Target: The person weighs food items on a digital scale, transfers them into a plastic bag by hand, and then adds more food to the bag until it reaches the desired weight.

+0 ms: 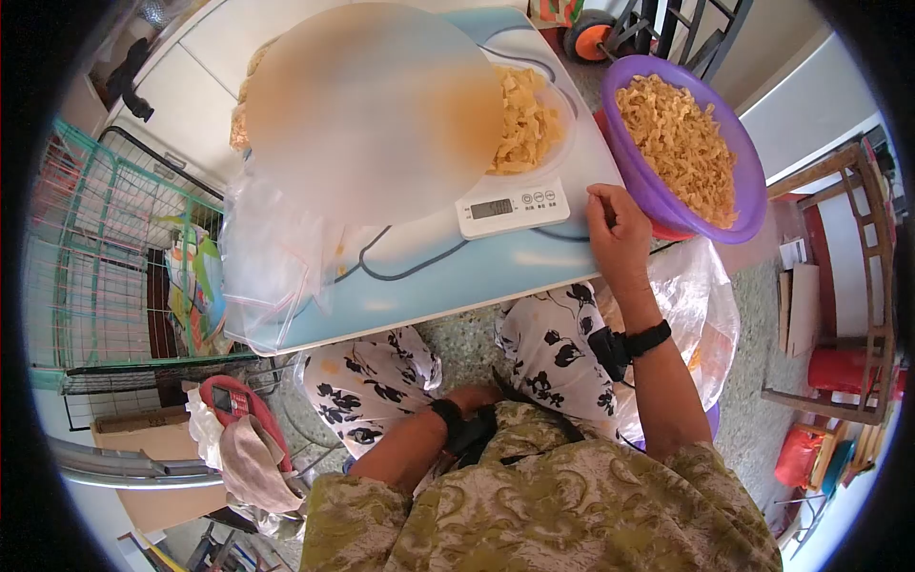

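My right hand rests at the right edge of the blue-patterned table, its fingers curled in; what they hold, if anything, is hidden. Just left of it sits a white digital scale, its display lit too faintly to read. A clear bowl of yellowish strips stands on the scale, partly covered by a large blur. My left hand lies low at my lap, its fingers mostly hidden. To the right of my right hand is a purple basin full of similar strips.
Clear plastic bags lie on the table's left side. A green wire cage stands at the left, above a red stool with a cloth and a phone. Plastic sheeting hangs below the basin. A wooden frame is at the far right.
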The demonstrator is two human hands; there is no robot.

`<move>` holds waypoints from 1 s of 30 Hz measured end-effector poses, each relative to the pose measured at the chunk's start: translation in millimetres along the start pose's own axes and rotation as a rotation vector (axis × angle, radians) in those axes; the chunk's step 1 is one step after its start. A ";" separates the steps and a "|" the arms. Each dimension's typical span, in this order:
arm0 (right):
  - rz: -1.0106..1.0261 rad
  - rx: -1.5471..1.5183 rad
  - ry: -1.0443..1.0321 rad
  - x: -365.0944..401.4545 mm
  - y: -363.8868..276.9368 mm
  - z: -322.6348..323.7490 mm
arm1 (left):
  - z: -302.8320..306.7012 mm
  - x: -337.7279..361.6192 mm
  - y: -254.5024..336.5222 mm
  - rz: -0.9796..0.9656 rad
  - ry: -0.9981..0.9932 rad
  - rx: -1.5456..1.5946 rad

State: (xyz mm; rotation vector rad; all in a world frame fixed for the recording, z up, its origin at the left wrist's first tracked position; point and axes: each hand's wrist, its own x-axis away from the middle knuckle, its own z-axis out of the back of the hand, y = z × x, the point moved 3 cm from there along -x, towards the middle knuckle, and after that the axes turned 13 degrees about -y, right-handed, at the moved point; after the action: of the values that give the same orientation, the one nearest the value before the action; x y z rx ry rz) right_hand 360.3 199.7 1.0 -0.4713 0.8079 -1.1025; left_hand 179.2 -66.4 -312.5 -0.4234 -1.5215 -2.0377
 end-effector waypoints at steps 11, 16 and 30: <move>-0.031 0.002 -0.009 3.2 -0.8 -0.1 | 26.7 43.3 50.1 0.357 -0.088 1.103; -0.074 -0.004 -0.006 5.4 2.8 -0.7 | -5.4 15.6 18.3 0.207 0.050 1.149; -0.099 0.007 -0.018 6.8 -4.6 3.1 | 14.8 14.8 20.2 0.199 0.034 1.042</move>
State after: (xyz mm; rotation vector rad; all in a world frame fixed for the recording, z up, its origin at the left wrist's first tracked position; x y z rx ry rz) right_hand 361.5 191.5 3.8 -0.5187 0.7715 -1.1907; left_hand 178.4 -60.1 -284.2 -0.0999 -2.1426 -0.8837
